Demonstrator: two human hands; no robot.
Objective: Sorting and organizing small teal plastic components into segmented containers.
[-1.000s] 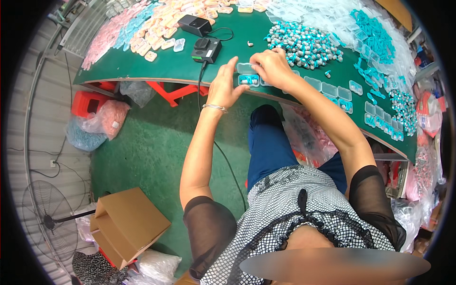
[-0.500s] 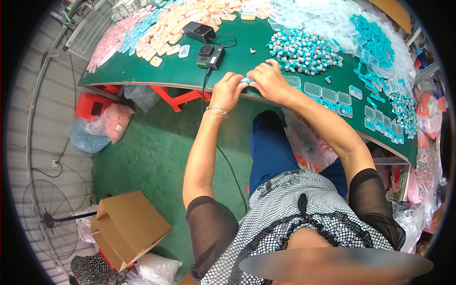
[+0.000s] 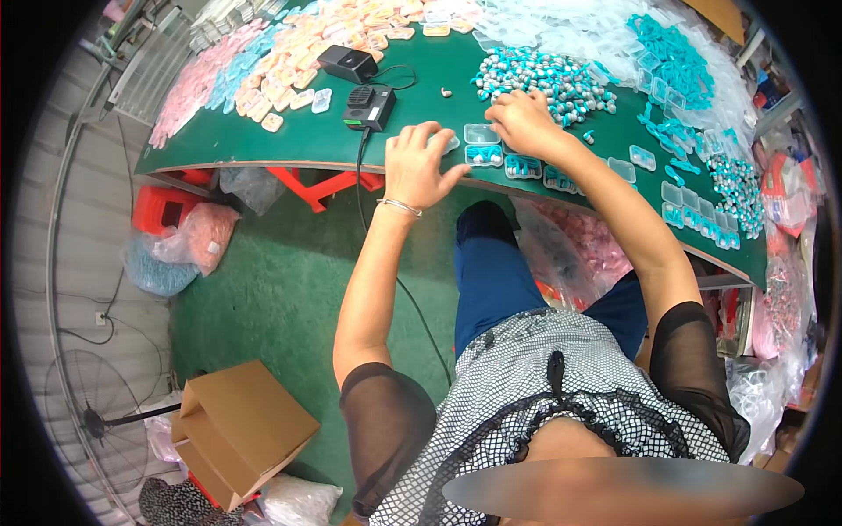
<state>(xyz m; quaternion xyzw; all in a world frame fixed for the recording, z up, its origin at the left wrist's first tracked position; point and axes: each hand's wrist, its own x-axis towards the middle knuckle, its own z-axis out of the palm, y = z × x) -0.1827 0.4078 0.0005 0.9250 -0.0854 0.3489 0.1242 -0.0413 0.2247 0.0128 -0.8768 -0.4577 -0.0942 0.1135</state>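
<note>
Teal pieces (image 3: 484,157) in an open case (image 3: 479,133) between wide-spread left hand (image 3: 416,167) and right hand (image 3: 528,125), its grip unclear

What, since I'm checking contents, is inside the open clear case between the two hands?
The open case shows turquoise pieces in its base; anything beneath them is covered.
</note>
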